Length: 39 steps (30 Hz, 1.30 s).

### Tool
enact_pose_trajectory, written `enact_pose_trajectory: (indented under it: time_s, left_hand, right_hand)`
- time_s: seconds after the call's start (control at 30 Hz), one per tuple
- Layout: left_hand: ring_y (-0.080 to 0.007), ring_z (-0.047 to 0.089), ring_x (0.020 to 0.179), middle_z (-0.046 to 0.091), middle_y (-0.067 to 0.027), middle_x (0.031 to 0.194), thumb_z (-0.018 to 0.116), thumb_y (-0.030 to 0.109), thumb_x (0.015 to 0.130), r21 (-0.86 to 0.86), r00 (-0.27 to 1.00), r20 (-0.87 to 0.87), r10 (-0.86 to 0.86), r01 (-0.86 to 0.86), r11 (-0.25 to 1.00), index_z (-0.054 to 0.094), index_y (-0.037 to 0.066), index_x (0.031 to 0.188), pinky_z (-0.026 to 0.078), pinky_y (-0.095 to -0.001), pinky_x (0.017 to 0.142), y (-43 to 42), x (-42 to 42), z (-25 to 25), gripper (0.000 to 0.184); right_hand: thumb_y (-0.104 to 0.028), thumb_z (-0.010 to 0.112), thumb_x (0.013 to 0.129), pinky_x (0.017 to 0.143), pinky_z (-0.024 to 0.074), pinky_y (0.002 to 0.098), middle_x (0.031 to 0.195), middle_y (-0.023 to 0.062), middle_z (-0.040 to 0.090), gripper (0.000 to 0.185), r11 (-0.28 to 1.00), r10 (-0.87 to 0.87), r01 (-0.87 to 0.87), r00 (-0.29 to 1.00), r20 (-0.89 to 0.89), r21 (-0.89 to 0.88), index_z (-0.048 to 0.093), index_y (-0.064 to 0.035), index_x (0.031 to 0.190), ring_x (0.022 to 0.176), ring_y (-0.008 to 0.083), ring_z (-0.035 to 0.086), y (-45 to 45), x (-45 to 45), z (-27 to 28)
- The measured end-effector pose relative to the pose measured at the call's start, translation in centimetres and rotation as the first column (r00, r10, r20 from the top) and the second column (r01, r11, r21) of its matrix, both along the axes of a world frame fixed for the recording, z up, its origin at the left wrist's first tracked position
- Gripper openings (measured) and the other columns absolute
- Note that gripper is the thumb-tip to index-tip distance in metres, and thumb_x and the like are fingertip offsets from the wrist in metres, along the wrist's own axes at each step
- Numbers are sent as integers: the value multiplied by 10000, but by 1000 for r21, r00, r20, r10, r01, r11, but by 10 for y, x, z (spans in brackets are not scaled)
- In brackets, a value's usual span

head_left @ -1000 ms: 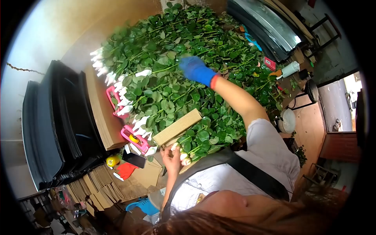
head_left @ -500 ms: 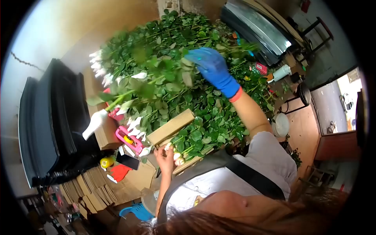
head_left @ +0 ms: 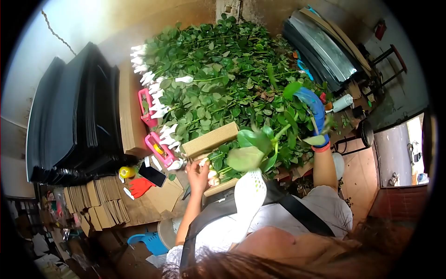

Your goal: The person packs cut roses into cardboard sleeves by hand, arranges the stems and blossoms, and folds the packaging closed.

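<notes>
My right hand (head_left: 312, 109), in a blue glove, is closed round the stem of a rose (head_left: 274, 139). That rose's head, in a white mesh sleeve (head_left: 251, 193), hangs close to my chest. My bare left hand (head_left: 197, 174) has its fingers pinched at a pale rose head beside a corrugated cardboard wrap (head_left: 210, 139). Further cream rose heads (head_left: 213, 176) lie in a row there, their leafy stems pointing right. Behind is a large heap of roses (head_left: 218, 74), many with white-sleeved heads (head_left: 158, 111) along the left side.
Pink tape dispensers (head_left: 158, 149) stand left of the heap. A phone (head_left: 152, 176), red glove (head_left: 139, 187) and yellow tape roll (head_left: 126, 172) lie nearer. Dark sheets (head_left: 88, 107) and cardboard pieces (head_left: 100, 202) are stacked at left. A white bottle (head_left: 342, 102) is at right.
My right hand has moved right and closer to me, bringing the sleeved rose from the left to in front of my chest. My left hand stays by the rose heads. The view has shifted slightly.
</notes>
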State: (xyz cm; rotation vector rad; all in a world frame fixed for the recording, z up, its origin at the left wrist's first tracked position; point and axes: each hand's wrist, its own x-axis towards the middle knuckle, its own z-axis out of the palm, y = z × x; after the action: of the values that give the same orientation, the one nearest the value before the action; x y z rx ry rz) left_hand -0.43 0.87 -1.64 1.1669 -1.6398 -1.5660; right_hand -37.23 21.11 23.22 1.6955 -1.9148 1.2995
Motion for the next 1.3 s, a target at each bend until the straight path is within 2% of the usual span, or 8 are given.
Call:
enact_pose_trajectory:
  time_s: [0.17, 0.47, 0.73, 0.87, 0.93, 1.0, 1.1, 1.3]
  left_hand:
    - [-228, 566, 945, 532, -135, 1059, 790, 175, 819, -247, 917, 355, -184, 281, 927, 694, 20, 990, 478, -336, 841, -13, -1, 39, 250]
    - [-269, 528, 1015, 524, -137, 1046, 819, 203, 791, -100, 988, 152, -33, 49, 994, 706, 33, 985, 429, -360, 909, -4, 2, 13, 282]
    - [-303, 513, 1083, 510, -165, 1127, 809, 151, 787, -19, 997, 71, -1, 2, 1000, 715, 24, 992, 419, -371, 941, 2, 0, 23, 259]
    - [-291, 522, 1109, 507, -157, 1154, 822, 142, 780, -210, 994, 103, -47, 68, 975, 713, 40, 1009, 417, -361, 962, -2, 3, 15, 274]
    - [-275, 524, 1139, 482, -147, 1237, 825, 116, 785, -42, 999, -27, -23, 22, 999, 705, 51, 1043, 423, -349, 977, 2, 6, -2, 293]
    - [-263, 520, 1177, 445, -140, 1318, 818, 65, 790, -59, 998, -28, -51, 49, 997, 695, 57, 1071, 427, -335, 988, -1, 9, -7, 308]
    - [-244, 528, 1199, 438, -133, 1332, 807, 25, 791, 18, 997, -73, -27, 28, 999, 690, 49, 1077, 447, -317, 972, -2, -5, 47, 310]
    - [-224, 542, 1165, 426, -141, 1336, 788, 14, 804, -62, 994, -81, -77, 72, 996, 696, 36, 1057, 473, -294, 918, -1, 5, 13, 271]
  right_hand:
    - [1, 509, 802, 1024, 479, 446, 1155, 118, 693, 421, 991, -118, 132, 953, -280, 31, 706, -77, 1166, 1104, 317, 643, -35, -10, 1]
    - [-171, 672, 821, 891, 512, 434, 1160, 81, 647, 398, 823, 25, 224, 903, -428, 521, 643, -176, 1217, 1051, 306, 622, -182, -77, -82]
    - [-232, 619, 862, 839, 515, 452, 1072, 106, 675, 266, 920, 101, 15, 956, -275, 392, 681, -152, 1108, 955, 327, 649, -382, -83, -117]
    - [-206, 597, 869, 804, 514, 450, 1033, 95, 673, 191, 907, 55, 161, 871, -487, 389, 689, -137, 1022, 919, 323, 647, -470, -84, -135]
    - [-179, 596, 864, 797, 513, 450, 1020, 90, 672, 169, 776, 33, 374, 781, -623, 509, 687, -131, 998, 909, 322, 646, -489, -81, -145]
    - [-187, 576, 892, 807, 516, 441, 1028, 92, 671, 176, 831, 25, 232, 892, -450, 505, 685, -128, 1017, 924, 332, 637, -490, -88, -142]
    - [-196, 579, 913, 783, 523, 432, 1033, 86, 672, 178, 997, 76, -70, 955, -288, 32, 681, -129, 1043, 896, 343, 636, -460, -89, -113]
    - [-139, 624, 831, 651, 538, 390, 993, 61, 669, 240, 933, 359, -302, 807, -469, 194, 661, -159, 1067, 786, 290, 648, -344, -30, -61]
